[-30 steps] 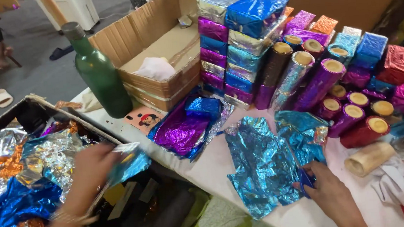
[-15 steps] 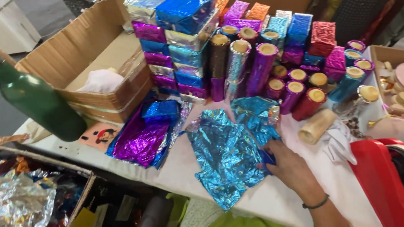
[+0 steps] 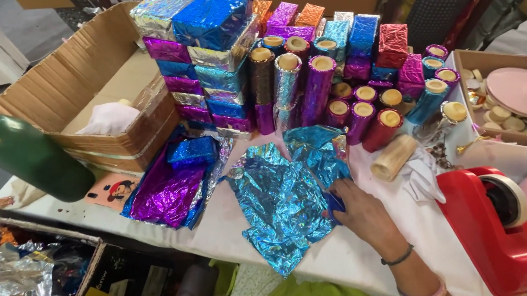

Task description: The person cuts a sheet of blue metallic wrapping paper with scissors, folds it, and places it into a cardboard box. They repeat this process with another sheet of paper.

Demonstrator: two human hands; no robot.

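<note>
Right now your right hand (image 3: 361, 212) rests palm-down on the crumpled sheet of shiny light-blue foil (image 3: 281, 200), fingers curled over its right edge, where a small dark-blue piece shows under the fingertips; whether you are pinching it or only pressing on it, you cannot tell from this angle. The foil lies spread on the white-covered table (image 3: 349, 258), near its front edge. Your left hand is out of view.

Just left of the sheet sits a loose pile of purple and blue foil (image 3: 174, 184). Behind both stands a stack of foil-wrapped rectangular blocks (image 3: 204, 51) in blue, silver and purple, and beside it a cluster of upright foil-wrapped cylinders (image 3: 348, 96) with pale bare tops. One unwrapped pale cylinder (image 3: 393, 157) lies on its side just right of the sheet.

Further left an open cardboard box (image 3: 80, 88) holds a bit of white material, with a dark green glass bottle (image 3: 22, 153) in front of it. To your right stands a red tape dispenser (image 3: 499, 222), and beyond it a shallow cardboard tray (image 3: 466, 63) holding a round pink lid and pale pieces. Below the table's left end, a box of crumpled silver foil (image 3: 9, 291) is visible.
</note>
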